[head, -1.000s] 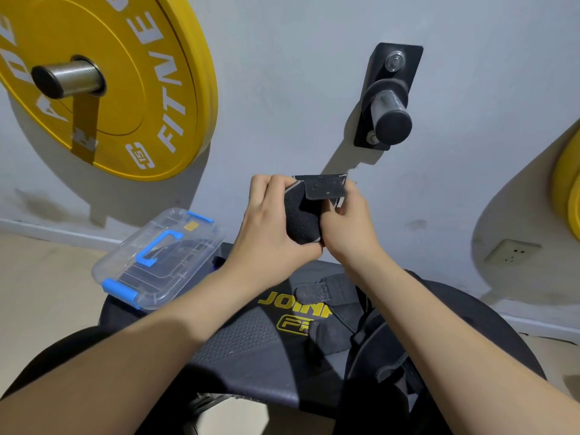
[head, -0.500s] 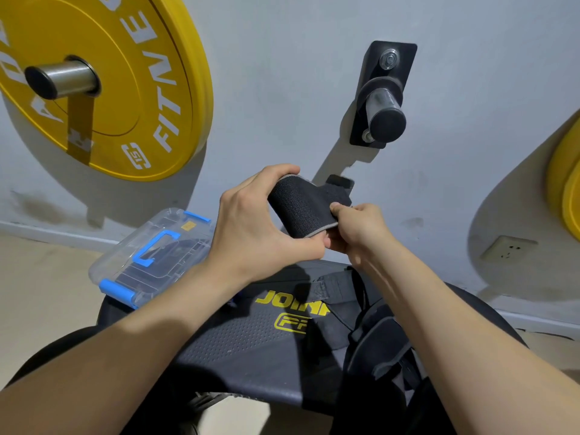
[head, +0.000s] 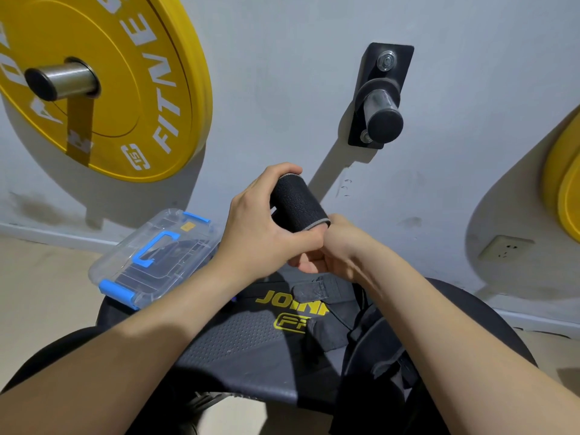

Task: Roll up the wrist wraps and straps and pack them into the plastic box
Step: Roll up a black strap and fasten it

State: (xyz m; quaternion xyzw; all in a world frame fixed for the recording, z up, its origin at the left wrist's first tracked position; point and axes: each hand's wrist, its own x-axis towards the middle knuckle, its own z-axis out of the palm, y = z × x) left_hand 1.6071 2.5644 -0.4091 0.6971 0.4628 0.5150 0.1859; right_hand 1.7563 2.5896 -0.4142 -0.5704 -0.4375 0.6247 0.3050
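L hand (head: 260, 233) grips rolled black textured fabric wrist wrap (head: 296, 204); R hand (head: 335, 246) curled against roll's lower end, can't tell if pinching.

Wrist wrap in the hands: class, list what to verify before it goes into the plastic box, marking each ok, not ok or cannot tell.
1. Wrist wrap rolled into a cylinder: ok.
2. Left hand grips the roll: ok.
3. Right hand secures the roll's end: cannot tell.
4. Plastic box open to receive it: not ok, lid on.
5. Other straps on the bench rolled: not ok, lying loose.
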